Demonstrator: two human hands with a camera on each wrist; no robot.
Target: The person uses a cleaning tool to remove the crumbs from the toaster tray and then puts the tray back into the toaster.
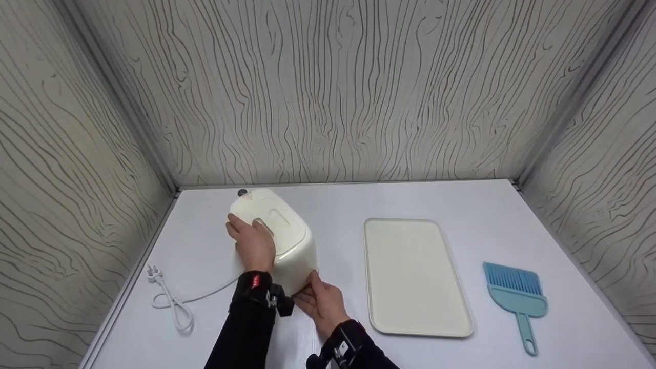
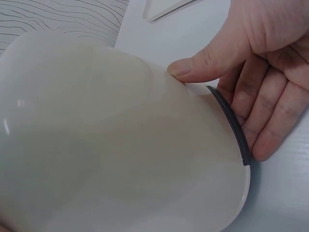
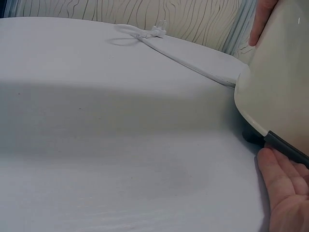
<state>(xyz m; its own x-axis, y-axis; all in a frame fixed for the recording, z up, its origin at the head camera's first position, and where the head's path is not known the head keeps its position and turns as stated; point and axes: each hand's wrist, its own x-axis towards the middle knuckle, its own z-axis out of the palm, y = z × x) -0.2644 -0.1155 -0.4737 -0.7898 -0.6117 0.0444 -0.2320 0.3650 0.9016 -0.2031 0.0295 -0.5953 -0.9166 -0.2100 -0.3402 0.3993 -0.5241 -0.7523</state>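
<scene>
A cream, rounded-box appliance, probably a toaster (image 1: 294,264), stands at the left of the table with a pale lid (image 1: 284,230) on top. My left hand (image 1: 254,246) grips it from above, thumb on the lid and fingers over its left edge. Low at its near end, my right hand (image 1: 323,302) holds the bottom edge. The right thumb (image 2: 193,70) touches the wall, while the fingers (image 3: 277,176) lie at a dark strip (image 2: 231,123) along that edge. The appliance hides part of the right fingers, and its underside is out of sight.
A white cord with a plug (image 1: 155,275) lies looped at the left. To the right lie a cream tray (image 1: 417,277) and a blue brush (image 1: 517,294) on the white table (image 1: 338,205). Wood-grain panels (image 1: 328,92) enclose the back and sides. A black knob (image 1: 242,192) shows behind the appliance.
</scene>
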